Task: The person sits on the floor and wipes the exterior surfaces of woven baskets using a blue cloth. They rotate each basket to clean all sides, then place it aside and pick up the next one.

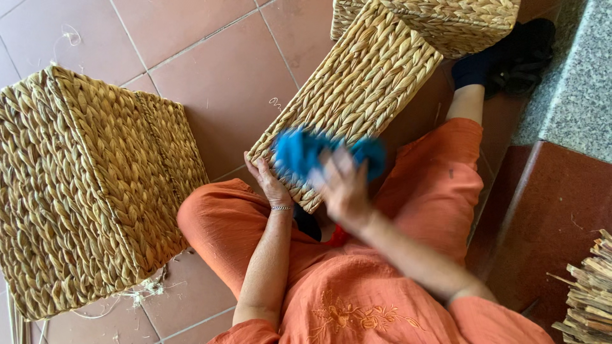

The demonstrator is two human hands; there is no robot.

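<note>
On the lap, the left hand [269, 181] grips the near corner edge of a tilted woven basket [354, 89] while the blurred right hand [344, 188] clutches a blue cloth [306, 151] against its side, with bare floor tiles [223, 83] open beyond the left hand and a bigger basket [83, 191] farther left.

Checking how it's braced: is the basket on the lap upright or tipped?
Tipped: the woven basket slants across the lap, left hand gripping its lower corner.
</note>
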